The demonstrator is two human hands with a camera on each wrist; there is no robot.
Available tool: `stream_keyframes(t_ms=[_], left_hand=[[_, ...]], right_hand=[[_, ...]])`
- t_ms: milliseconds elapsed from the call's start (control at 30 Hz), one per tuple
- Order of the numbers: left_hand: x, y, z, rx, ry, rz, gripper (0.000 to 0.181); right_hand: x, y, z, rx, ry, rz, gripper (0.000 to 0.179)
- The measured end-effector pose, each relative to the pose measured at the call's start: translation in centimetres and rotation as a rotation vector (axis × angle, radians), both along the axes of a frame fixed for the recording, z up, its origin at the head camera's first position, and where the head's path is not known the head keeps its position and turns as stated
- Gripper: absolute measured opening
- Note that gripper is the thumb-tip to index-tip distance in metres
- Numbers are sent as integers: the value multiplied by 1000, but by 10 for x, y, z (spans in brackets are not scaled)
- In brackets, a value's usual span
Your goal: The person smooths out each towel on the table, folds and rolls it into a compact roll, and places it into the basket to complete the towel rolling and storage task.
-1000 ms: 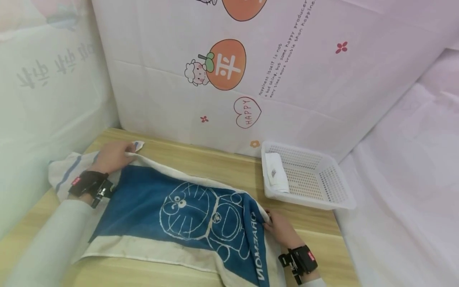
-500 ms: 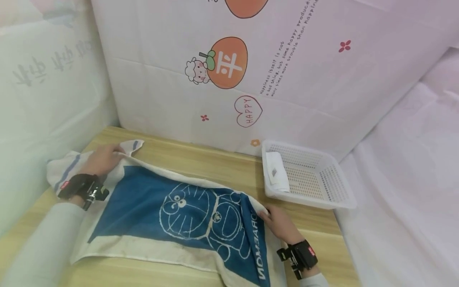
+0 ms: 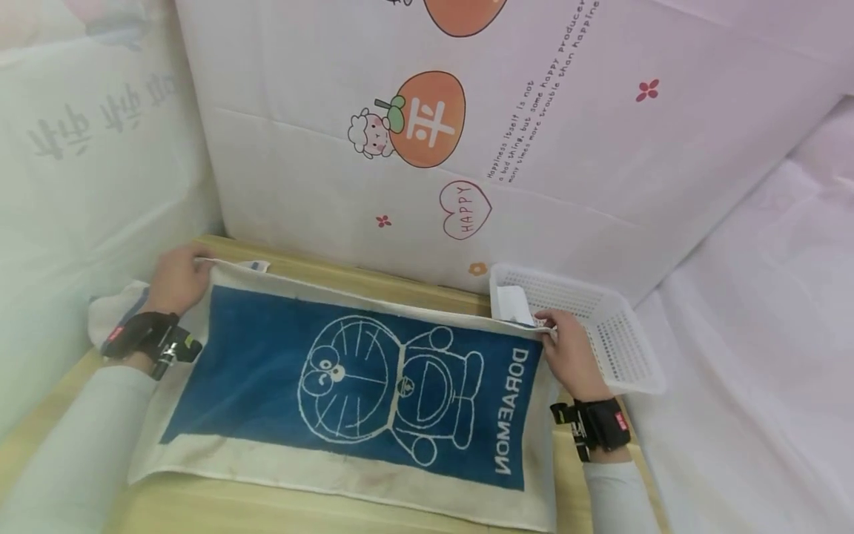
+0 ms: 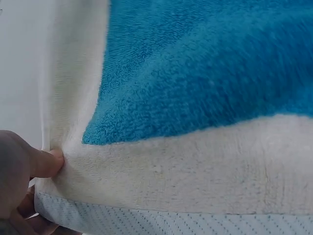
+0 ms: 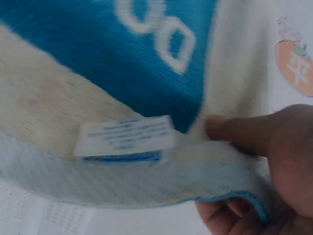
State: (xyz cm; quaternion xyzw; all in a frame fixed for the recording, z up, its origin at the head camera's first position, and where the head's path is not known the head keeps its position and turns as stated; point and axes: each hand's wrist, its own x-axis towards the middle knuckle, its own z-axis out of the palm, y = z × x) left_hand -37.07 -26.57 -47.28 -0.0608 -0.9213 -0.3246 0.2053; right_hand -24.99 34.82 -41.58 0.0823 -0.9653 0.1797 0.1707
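Observation:
A blue and cream towel [image 3: 267, 356] with a white cartoon outline and mirrored DORAEMON lettering hangs stretched between both hands, its far edge raised. My left hand [image 3: 180, 280] pinches the far left corner; in the left wrist view the thumb presses on the cream border [image 4: 146, 171], with fingers beneath. At the far right corner my right hand [image 3: 574, 354] pinches the edge, thumb on top, in front of the basket. A white care label [image 5: 126, 137] shows near that corner in the right wrist view. Under the left forearm lies a white cloth [image 3: 110, 319] with blue stripes.
A white perforated basket [image 3: 634, 356] stands at the back right, holding a folded white cloth [image 3: 512, 302]; the towel and right hand cover part of it. The wooden table [image 3: 347, 278] meets printed white sheets [image 3: 300, 178] at the back and sides.
My right hand has moved up and to the right with its corner, unfolding and straightening the towel's right end. My left hand has shifted slightly left and up.

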Motion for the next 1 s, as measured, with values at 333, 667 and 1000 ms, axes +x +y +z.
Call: stream_keyframes(t_ms=[333, 667, 1000], left_hand=[[-10, 0, -1, -19, -83, -22, 26], [-31, -9, 29, -5, 22, 14, 26], [0, -4, 28, 122, 32, -67, 26]], right_hand=[[-27, 14, -5, 74, -120, 10, 13], [-65, 29, 18, 19, 57, 19, 13], [-36, 30, 31, -92, 243, 2, 9]])
